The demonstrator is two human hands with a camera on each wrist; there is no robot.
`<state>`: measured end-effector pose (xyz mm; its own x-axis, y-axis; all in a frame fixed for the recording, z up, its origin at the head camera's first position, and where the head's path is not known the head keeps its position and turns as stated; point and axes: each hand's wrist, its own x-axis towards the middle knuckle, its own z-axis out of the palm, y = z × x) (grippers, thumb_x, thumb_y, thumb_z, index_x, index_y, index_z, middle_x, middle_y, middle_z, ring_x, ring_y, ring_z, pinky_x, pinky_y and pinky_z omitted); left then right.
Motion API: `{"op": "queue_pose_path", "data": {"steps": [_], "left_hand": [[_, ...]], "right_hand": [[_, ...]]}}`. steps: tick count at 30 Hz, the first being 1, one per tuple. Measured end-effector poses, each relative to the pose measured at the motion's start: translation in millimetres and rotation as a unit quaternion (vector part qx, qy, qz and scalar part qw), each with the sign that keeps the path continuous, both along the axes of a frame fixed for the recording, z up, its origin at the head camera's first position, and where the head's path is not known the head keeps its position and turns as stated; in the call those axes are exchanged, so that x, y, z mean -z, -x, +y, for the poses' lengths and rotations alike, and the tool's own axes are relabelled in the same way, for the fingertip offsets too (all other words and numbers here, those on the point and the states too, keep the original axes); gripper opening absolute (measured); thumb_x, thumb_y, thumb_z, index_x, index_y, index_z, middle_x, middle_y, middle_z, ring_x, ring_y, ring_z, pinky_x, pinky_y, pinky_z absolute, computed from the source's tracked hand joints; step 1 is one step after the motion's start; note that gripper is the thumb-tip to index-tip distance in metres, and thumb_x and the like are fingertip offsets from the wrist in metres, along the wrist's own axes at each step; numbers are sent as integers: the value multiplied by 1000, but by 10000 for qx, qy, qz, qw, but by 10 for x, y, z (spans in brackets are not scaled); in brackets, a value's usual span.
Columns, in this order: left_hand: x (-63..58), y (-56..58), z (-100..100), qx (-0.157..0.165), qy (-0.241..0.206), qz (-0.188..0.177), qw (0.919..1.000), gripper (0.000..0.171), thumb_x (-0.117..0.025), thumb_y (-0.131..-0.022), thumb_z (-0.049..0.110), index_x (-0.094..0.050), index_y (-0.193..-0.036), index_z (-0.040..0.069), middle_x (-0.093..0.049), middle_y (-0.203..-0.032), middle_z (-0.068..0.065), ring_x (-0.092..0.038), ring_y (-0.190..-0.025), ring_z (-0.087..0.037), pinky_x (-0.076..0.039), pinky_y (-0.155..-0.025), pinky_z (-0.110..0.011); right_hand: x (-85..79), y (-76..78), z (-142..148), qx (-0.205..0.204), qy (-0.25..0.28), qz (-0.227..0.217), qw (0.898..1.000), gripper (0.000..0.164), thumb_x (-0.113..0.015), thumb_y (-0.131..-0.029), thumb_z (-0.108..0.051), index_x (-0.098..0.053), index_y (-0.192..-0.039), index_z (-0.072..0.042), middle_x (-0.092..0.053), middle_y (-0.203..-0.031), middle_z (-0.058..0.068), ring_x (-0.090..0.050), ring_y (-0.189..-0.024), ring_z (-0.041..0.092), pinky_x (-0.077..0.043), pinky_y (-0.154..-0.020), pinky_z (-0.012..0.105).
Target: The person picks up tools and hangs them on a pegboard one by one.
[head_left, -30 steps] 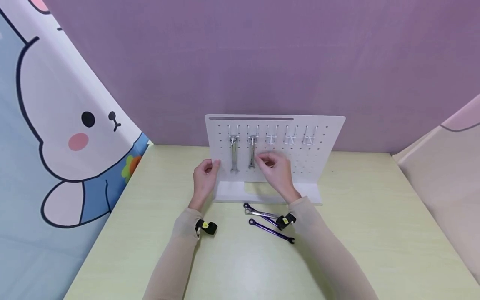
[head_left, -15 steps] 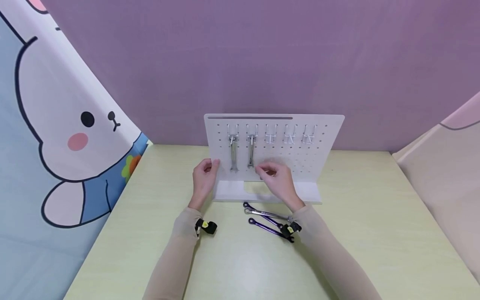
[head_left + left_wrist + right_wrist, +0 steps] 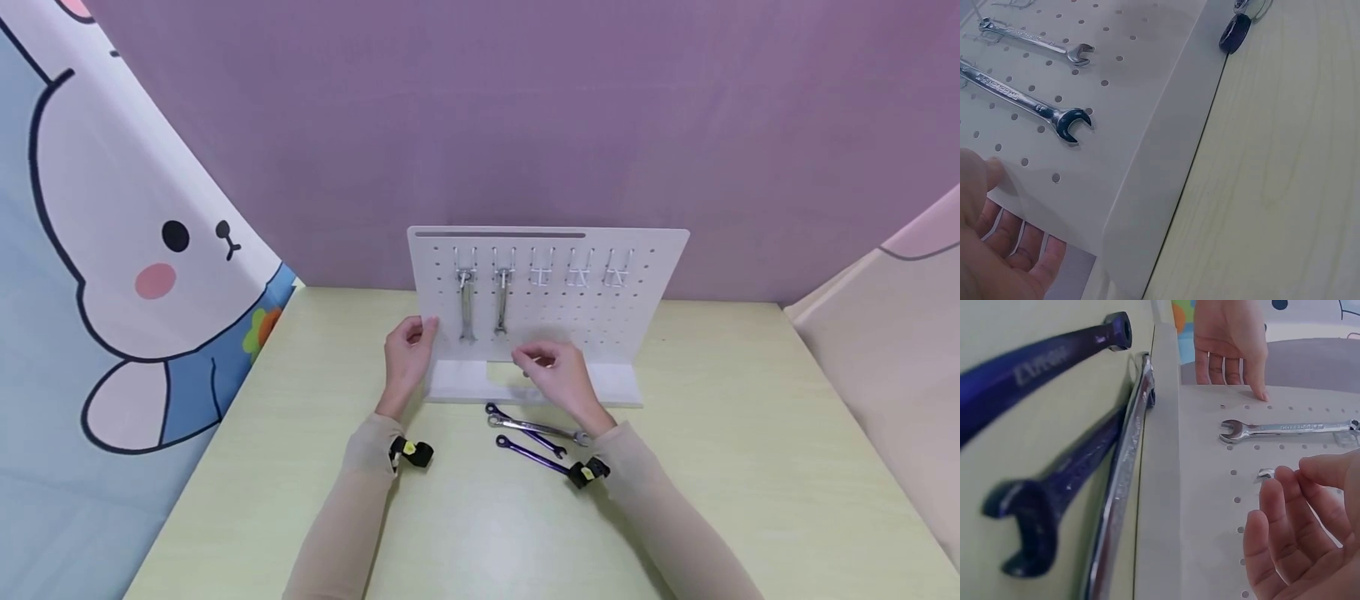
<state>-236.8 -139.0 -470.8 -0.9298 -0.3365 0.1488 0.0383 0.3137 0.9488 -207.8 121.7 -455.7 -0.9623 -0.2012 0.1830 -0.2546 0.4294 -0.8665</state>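
My left hand (image 3: pixel 407 357) pinches the left edge of the white pegboard (image 3: pixel 611 325), thumb on the front face and fingers behind. From the board's hooks hang two silver combination wrenches, the left one (image 3: pixel 467 308) and a second wrench (image 3: pixel 502 304), open ends down. My right hand (image 3: pixel 557 373) is in front of the board's lower part, fingers loosely bent and holding nothing. In the right wrist view its fingertips overlap the second wrench's end (image 3: pixel 1265 474). Below lie a silver wrench (image 3: pixel 536 427) crossing a purple wrench (image 3: pixel 551 447), and another purple wrench (image 3: pixel 528 450) nearer me.
Several bare wire hooks (image 3: pixel 578 277) line the board to the right of the hung wrenches. The board's white base (image 3: pixel 457 379) stands on a pale wooden table (image 3: pixel 465 517). A purple cloth (image 3: pixel 525 125) hangs behind, with a cartoon-printed cloth (image 3: pixel 97 275) at left.
My right hand has moved down from beside the second hung wrench toward the board's base. The left hand keeps its hold on the board's edge.
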Motion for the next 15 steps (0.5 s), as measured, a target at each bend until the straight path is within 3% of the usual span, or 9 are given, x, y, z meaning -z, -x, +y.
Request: {"op": "queue_pose_path", "data": {"steps": [15], "left_hand": [[-8,5,-2,9,-82,-11,10000,31,-69,-106,29,-74,-113,-1,-75,-105,-19,-64,-92,-18,-49,-81,-22]], "right_hand": [[78,-195,98,-472,-524,-397,9967,20,-73,-101,-22,-81,-112,-8,-81,-103,3,-70,-89,14,-57,-80,28]]}}
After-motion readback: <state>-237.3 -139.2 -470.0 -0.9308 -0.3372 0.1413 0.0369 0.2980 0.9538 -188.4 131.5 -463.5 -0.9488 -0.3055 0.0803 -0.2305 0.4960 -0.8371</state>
